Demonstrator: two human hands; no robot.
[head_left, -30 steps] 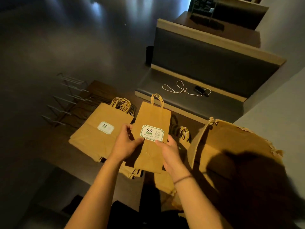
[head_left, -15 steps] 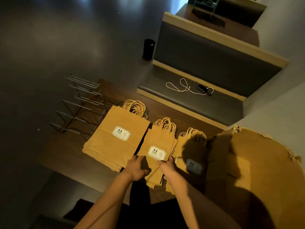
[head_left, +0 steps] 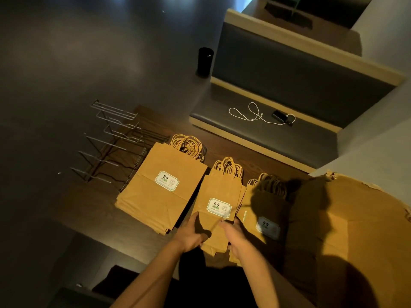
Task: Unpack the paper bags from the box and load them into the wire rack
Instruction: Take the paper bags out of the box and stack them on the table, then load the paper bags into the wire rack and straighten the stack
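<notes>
Three flat stacks of brown paper bags with rope handles lie on a dark wooden table (head_left: 73,203): a large stack (head_left: 160,192) at left, a middle stack (head_left: 218,196), and a shadowed right stack (head_left: 264,216). Each top bag bears a white label. My left hand (head_left: 192,235) grips the middle stack's lower left edge. My right hand (head_left: 233,235) grips its lower right edge. The open cardboard box (head_left: 360,230) stands at the right. The wire rack (head_left: 115,143) stands at the table's far left corner and holds no bags.
A bench seat (head_left: 266,132) behind the table carries a white cable (head_left: 251,113) and a small black device (head_left: 279,115). A black cylinder (head_left: 205,61) stands on the floor beside the bench. A pale wall surface rises at right.
One second ago both hands held a single bag up above the table. It came down onto the middle stack, and the hands slid to the stack's near edge, where they stay.
</notes>
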